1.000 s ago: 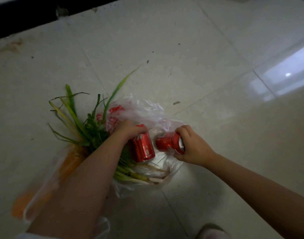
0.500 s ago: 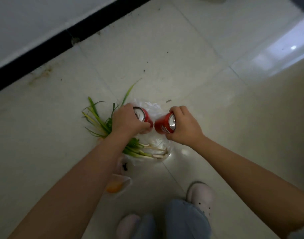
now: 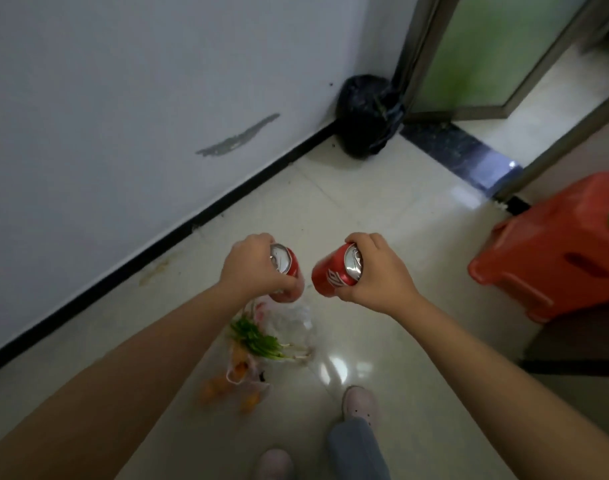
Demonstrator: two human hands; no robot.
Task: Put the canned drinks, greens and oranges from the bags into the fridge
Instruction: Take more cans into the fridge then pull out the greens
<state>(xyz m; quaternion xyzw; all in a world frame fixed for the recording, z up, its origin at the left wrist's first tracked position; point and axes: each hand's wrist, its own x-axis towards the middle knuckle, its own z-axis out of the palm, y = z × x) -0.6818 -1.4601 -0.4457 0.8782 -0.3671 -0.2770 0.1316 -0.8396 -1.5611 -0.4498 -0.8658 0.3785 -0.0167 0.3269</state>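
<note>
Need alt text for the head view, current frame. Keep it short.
A person stands over a tiled floor with a red can in each hand: left hand grips one can, right hand grips another. Below them, greens and oranges lie in plastic bags; an orange stool stands at right.

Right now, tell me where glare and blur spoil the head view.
Head view: dim overall; glare patches on the floor and bright light at the doorway; the oranges are smeared; both cans, left and right, stay sharp; wide-angle bending tilts the wall.
</note>
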